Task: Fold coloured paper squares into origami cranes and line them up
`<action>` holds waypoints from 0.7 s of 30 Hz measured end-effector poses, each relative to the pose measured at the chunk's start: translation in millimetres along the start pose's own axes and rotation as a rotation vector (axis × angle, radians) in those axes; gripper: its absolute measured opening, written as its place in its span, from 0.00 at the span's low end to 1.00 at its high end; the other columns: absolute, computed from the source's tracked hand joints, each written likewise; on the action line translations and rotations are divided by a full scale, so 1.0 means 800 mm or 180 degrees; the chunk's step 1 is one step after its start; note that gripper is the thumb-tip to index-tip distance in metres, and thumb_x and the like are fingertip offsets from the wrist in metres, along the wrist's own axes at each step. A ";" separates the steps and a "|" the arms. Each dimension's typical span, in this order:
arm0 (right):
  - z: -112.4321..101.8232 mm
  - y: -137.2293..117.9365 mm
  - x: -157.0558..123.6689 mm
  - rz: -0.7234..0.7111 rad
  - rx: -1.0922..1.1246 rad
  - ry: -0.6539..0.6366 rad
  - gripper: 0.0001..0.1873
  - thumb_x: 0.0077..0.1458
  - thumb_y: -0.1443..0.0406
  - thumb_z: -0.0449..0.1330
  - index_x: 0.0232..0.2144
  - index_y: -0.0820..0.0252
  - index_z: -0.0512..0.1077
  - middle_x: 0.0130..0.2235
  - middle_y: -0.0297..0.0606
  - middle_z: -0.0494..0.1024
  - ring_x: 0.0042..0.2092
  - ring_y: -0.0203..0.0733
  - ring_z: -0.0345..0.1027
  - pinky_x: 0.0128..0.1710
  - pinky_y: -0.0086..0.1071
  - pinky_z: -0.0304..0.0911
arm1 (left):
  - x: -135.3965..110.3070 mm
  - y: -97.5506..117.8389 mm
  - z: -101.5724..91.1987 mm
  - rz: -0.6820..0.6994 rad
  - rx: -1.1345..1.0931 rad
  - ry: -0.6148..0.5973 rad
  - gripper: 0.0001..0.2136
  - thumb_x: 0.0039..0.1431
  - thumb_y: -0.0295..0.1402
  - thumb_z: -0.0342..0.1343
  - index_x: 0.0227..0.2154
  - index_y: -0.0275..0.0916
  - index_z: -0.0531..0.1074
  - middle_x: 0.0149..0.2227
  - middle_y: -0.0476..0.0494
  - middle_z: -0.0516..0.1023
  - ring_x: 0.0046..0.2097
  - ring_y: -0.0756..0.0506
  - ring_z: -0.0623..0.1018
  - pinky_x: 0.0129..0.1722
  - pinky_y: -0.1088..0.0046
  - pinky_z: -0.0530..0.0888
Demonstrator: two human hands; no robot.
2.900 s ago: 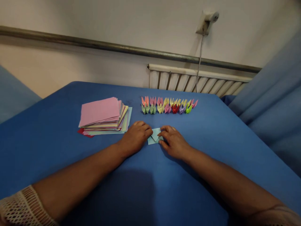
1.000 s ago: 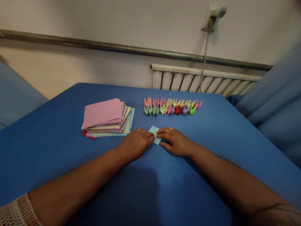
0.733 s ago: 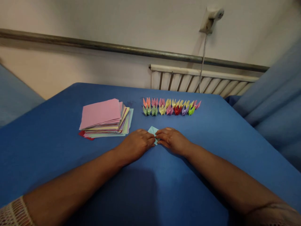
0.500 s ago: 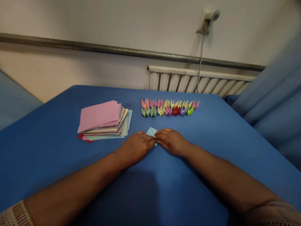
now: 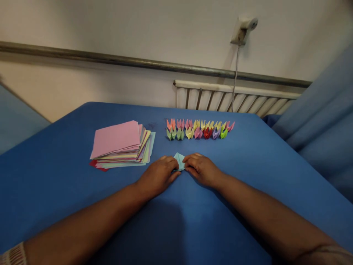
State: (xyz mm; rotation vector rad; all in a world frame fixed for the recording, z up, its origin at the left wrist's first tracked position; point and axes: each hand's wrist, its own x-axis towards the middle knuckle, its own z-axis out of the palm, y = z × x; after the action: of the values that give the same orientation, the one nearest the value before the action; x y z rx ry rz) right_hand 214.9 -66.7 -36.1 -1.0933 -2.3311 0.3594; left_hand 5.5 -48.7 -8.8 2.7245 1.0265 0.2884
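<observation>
Paper [image 5: 179, 160], pale blue, small and folded, on the table [image 5: 234, 213], directly between both hands. At its left side, left hand [image 5: 158, 176], with bent fingers over the edge and thumb near below, pinching. At its right side, right hand [image 5: 202, 170], with fingertips and thumb close together, also pinching the edge. Far corner free, pointing away from the body. Beyond it, well apart from the fingers, two rows of folded birds [image 5: 198, 133]; in front row, from left, two green, then yellow, pink, red, purple and bright green. Left of these, stack [image 5: 116, 140] with pink on top and red sheet [image 5: 99, 166] sticking out below. Farther back, radiator [image 5: 237, 89], rail [image 5: 124, 60] and socket [image 5: 237, 32] with hanging cord [image 5: 236, 66].
</observation>
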 end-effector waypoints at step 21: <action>0.000 -0.012 0.000 0.0544 -0.0442 -0.0103 0.08 0.61 0.68 0.52 0.38 0.60 0.71 0.41 0.41 0.76 0.43 0.41 0.67 0.45 0.36 0.60 | 0.007 -0.009 0.001 0.0249 0.0089 0.0171 0.11 0.59 0.25 0.52 0.42 0.41 0.73 0.45 0.45 0.75 0.46 0.44 0.71 0.46 0.65 0.67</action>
State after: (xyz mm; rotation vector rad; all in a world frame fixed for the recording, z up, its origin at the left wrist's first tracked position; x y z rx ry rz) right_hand 209.1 -72.6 -31.9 -1.3683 -2.3258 0.2829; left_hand 5.5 -39.9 -10.5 2.8006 0.9458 0.3649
